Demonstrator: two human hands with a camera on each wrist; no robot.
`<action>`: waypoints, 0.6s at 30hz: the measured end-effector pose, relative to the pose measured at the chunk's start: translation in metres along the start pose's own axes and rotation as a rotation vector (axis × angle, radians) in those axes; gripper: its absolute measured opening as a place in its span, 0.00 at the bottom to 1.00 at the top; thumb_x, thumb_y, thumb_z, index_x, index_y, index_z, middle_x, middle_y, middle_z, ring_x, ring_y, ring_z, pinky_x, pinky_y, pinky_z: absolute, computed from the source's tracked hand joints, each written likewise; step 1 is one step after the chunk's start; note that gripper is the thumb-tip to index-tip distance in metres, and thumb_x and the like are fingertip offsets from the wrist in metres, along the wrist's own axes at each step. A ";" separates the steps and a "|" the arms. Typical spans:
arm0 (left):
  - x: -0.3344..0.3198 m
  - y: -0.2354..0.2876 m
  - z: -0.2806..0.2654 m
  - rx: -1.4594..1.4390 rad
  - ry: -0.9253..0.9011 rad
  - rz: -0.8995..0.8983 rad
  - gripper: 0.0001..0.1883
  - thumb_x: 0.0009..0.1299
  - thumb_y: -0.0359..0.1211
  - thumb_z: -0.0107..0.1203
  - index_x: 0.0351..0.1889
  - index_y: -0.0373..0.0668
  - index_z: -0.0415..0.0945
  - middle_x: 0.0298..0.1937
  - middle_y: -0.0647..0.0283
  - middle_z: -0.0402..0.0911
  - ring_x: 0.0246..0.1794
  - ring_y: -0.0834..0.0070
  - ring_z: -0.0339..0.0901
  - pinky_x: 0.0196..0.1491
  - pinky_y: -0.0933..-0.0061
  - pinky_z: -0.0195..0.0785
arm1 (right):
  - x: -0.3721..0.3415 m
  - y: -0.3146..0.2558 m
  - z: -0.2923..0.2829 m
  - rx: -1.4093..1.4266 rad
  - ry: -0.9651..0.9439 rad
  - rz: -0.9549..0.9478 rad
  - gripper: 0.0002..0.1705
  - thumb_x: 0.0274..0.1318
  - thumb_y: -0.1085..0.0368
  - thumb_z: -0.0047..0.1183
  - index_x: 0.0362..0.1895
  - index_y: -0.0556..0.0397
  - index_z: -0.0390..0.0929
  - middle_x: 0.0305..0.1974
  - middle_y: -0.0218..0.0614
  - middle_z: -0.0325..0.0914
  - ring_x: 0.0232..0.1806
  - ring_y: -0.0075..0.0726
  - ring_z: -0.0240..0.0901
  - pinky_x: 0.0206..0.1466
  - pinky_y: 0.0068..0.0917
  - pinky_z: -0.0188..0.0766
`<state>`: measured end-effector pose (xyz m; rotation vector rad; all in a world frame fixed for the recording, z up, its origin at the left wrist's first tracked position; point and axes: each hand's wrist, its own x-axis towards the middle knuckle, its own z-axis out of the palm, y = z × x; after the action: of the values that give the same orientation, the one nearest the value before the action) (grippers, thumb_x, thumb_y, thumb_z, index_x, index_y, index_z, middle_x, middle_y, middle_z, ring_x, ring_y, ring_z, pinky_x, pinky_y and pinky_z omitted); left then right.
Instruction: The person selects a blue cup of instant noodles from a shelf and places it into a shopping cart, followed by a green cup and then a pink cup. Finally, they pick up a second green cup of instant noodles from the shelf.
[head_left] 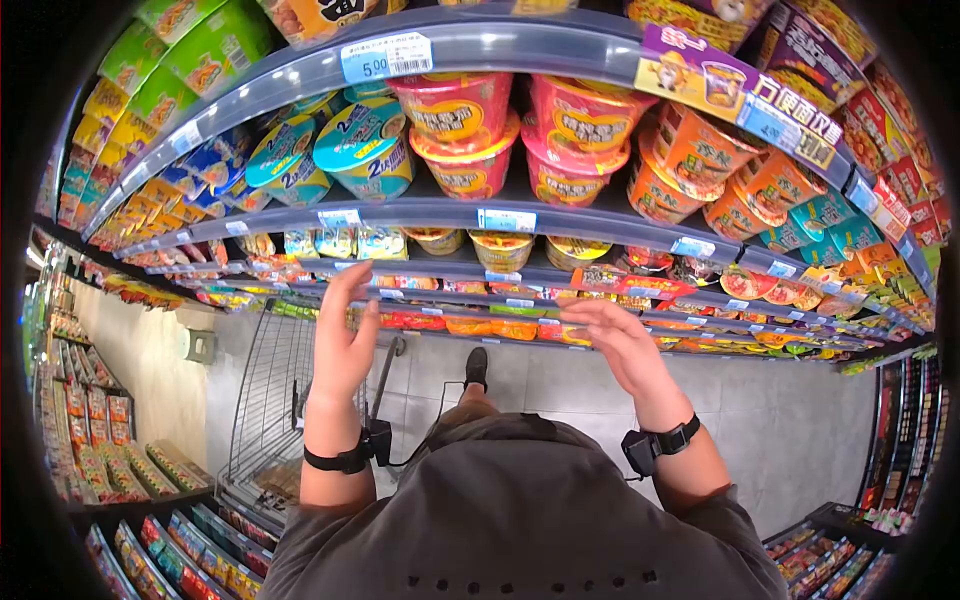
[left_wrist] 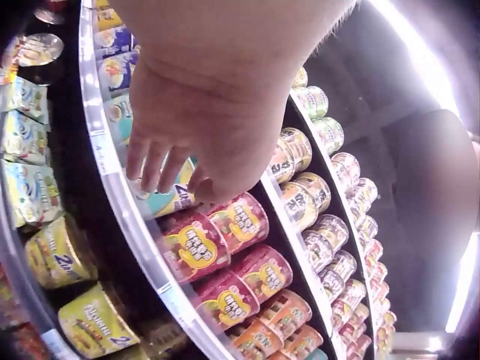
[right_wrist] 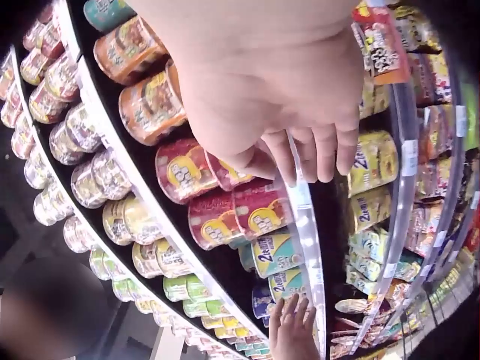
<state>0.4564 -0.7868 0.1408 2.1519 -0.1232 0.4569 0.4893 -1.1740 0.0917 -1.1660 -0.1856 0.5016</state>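
Note:
My left hand (head_left: 345,335) is raised in front of the shelves, empty, with its fingers pointing forward. To the right, my right hand (head_left: 622,350) is held out likewise, fingers loosely extended and nothing in them. Ahead, pink-red instant noodle cups (head_left: 462,172) stand stacked in pairs on a shelf, with teal noodle cups (head_left: 368,150) to their left and orange ones (head_left: 672,180) to their right. In the left wrist view the left hand (left_wrist: 206,124) overlaps a teal cup (left_wrist: 172,196). The right wrist view has the right hand (right_wrist: 274,94) over the pink-red cups (right_wrist: 225,214).
A wire shopping cart (head_left: 265,390) stands at the left by my side. Price tags line the shelf edges (head_left: 420,212). Lower shelves carry yellow cups (head_left: 500,250) and packets. Grey tiled floor (head_left: 560,385) shows below, and more racks (head_left: 180,550) stand behind me.

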 end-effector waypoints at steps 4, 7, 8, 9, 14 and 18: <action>0.060 0.019 -0.007 -0.059 0.032 0.139 0.24 0.72 0.20 0.51 0.67 0.36 0.72 0.67 0.52 0.76 0.66 0.61 0.76 0.67 0.63 0.68 | 0.041 -0.043 0.030 -0.108 -0.100 -0.179 0.23 0.66 0.69 0.50 0.64 0.58 0.76 0.77 0.47 0.62 0.79 0.43 0.59 0.78 0.44 0.59; 0.100 0.025 -0.011 -0.089 0.016 0.199 0.25 0.71 0.20 0.51 0.68 0.37 0.72 0.70 0.51 0.74 0.69 0.60 0.74 0.68 0.61 0.67 | 0.071 -0.071 0.050 -0.122 -0.174 -0.263 0.26 0.63 0.74 0.51 0.66 0.58 0.75 0.83 0.48 0.51 0.84 0.47 0.48 0.82 0.46 0.48; 0.111 0.029 -0.010 -0.108 -0.004 0.243 0.25 0.73 0.20 0.49 0.69 0.35 0.70 0.71 0.50 0.73 0.71 0.60 0.72 0.71 0.60 0.64 | 0.080 -0.079 0.056 -0.183 -0.207 -0.351 0.26 0.63 0.74 0.51 0.66 0.58 0.75 0.83 0.48 0.47 0.85 0.48 0.45 0.83 0.47 0.45; 0.122 0.030 -0.010 -0.127 -0.026 0.286 0.26 0.74 0.20 0.48 0.71 0.33 0.68 0.72 0.50 0.71 0.74 0.61 0.70 0.74 0.59 0.61 | 0.088 -0.085 0.060 -0.243 -0.238 -0.439 0.26 0.63 0.74 0.52 0.66 0.58 0.75 0.84 0.49 0.44 0.86 0.49 0.42 0.84 0.49 0.42; 0.165 0.026 0.001 -0.223 0.003 0.327 0.30 0.70 0.20 0.53 0.73 0.32 0.66 0.69 0.47 0.74 0.71 0.55 0.72 0.72 0.58 0.64 | 0.119 -0.105 0.075 -0.320 -0.206 -0.562 0.27 0.62 0.72 0.53 0.67 0.59 0.75 0.85 0.52 0.38 0.88 0.49 0.29 0.85 0.48 0.34; 0.183 0.020 0.006 -0.209 0.008 0.300 0.28 0.71 0.21 0.55 0.71 0.30 0.66 0.64 0.46 0.78 0.65 0.55 0.77 0.70 0.59 0.66 | 0.133 -0.119 0.082 -0.379 -0.191 -0.584 0.29 0.60 0.74 0.53 0.67 0.59 0.74 0.85 0.53 0.39 0.88 0.49 0.28 0.85 0.46 0.32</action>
<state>0.6221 -0.7882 0.2202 1.9315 -0.4738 0.5972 0.6067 -1.0788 0.2175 -1.3569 -0.7879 0.0543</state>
